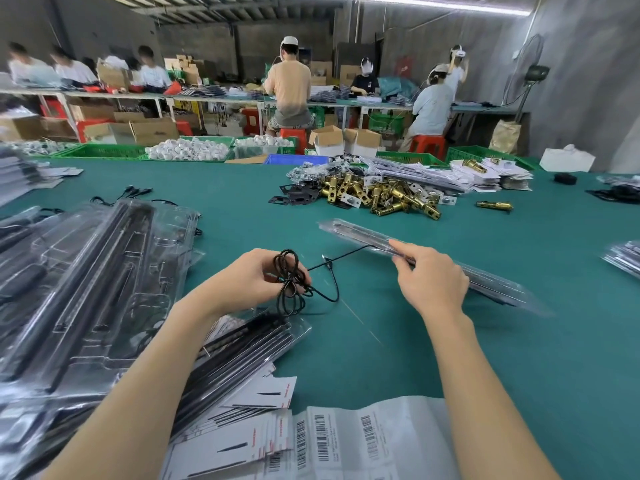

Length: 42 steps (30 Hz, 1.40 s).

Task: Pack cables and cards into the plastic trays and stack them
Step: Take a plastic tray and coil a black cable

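Observation:
My left hand (pixel 258 277) grips a coiled black cable (pixel 291 275) just above the green table; one strand runs from the coil toward a long clear plastic tray (pixel 349 230). My right hand (pixel 431 277) holds that tray near its middle, index finger stretched along its top, and the tray lies slanted from the far left to the near right. A heap of clear trays with black parts (pixel 93 289) lies at the left. White printed cards (pixel 256 396) are spread at the near edge, beside barcode sheets (pixel 363 441).
A pile of brass latch parts (pixel 377 195) and black plates (pixel 298 197) lies at mid table, with stacked cards (pixel 491 174) behind. More trays (pixel 623 258) sit at the right edge. Green crates (pixel 104 150) and seated workers are beyond the table.

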Each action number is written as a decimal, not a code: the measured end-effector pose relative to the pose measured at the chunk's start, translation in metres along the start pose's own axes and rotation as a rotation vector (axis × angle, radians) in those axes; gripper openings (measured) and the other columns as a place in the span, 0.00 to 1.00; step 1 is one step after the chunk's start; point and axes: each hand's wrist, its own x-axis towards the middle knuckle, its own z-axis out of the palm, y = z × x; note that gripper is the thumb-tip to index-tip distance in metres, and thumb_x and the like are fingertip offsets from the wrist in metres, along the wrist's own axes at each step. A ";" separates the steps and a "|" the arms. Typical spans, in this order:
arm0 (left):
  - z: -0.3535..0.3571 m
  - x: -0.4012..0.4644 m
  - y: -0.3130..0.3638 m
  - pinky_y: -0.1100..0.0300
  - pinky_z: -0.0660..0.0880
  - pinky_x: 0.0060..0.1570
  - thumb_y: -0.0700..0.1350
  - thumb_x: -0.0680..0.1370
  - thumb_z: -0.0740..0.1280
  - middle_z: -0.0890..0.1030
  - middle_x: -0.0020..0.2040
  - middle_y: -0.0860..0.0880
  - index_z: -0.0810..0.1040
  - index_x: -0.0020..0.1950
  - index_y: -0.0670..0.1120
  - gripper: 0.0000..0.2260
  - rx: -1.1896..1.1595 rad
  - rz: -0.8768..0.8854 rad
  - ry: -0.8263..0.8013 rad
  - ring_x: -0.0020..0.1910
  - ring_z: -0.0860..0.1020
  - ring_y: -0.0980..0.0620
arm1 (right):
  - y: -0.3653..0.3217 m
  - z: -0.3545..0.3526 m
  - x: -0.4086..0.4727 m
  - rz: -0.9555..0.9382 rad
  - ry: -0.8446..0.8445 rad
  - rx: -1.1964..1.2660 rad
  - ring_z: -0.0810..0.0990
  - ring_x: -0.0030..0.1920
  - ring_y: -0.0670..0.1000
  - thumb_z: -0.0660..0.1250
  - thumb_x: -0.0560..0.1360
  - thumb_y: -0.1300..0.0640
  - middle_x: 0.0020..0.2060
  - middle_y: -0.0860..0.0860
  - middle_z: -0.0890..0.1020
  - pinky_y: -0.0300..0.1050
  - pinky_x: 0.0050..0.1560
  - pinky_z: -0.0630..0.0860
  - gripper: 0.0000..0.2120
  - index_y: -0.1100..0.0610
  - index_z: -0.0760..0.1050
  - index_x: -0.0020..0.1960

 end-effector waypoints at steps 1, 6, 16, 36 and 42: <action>0.001 0.000 0.000 0.59 0.78 0.58 0.40 0.78 0.72 0.86 0.50 0.52 0.85 0.50 0.52 0.08 -0.033 -0.011 -0.015 0.52 0.84 0.53 | 0.000 0.001 -0.001 0.020 -0.016 -0.010 0.82 0.54 0.55 0.63 0.81 0.49 0.53 0.44 0.86 0.47 0.50 0.73 0.15 0.34 0.77 0.65; 0.007 0.001 0.002 0.60 0.78 0.57 0.44 0.75 0.76 0.84 0.46 0.55 0.79 0.51 0.48 0.08 -0.085 0.000 0.092 0.50 0.84 0.52 | -0.005 0.002 0.000 0.085 -0.351 -0.167 0.73 0.65 0.56 0.67 0.75 0.57 0.61 0.48 0.80 0.55 0.66 0.70 0.22 0.40 0.76 0.66; 0.019 0.006 0.004 0.63 0.79 0.41 0.38 0.71 0.78 0.86 0.41 0.54 0.85 0.44 0.53 0.10 -0.026 -0.037 0.376 0.41 0.85 0.52 | -0.074 0.004 -0.023 -0.308 -0.592 0.726 0.83 0.40 0.42 0.79 0.67 0.45 0.46 0.42 0.84 0.41 0.44 0.81 0.14 0.44 0.79 0.50; 0.033 0.010 0.016 0.64 0.76 0.44 0.47 0.78 0.72 0.85 0.40 0.57 0.83 0.51 0.58 0.06 0.145 -0.071 0.119 0.35 0.80 0.61 | -0.025 -0.001 -0.008 -0.056 -0.701 1.171 0.85 0.49 0.51 0.66 0.77 0.71 0.51 0.54 0.86 0.44 0.52 0.82 0.11 0.57 0.76 0.52; 0.040 0.014 0.011 0.66 0.74 0.42 0.45 0.81 0.66 0.83 0.42 0.51 0.81 0.52 0.55 0.06 0.248 -0.079 0.214 0.36 0.77 0.60 | -0.021 -0.010 -0.002 0.143 -0.707 1.130 0.78 0.34 0.46 0.63 0.78 0.71 0.43 0.53 0.78 0.40 0.39 0.77 0.10 0.61 0.79 0.54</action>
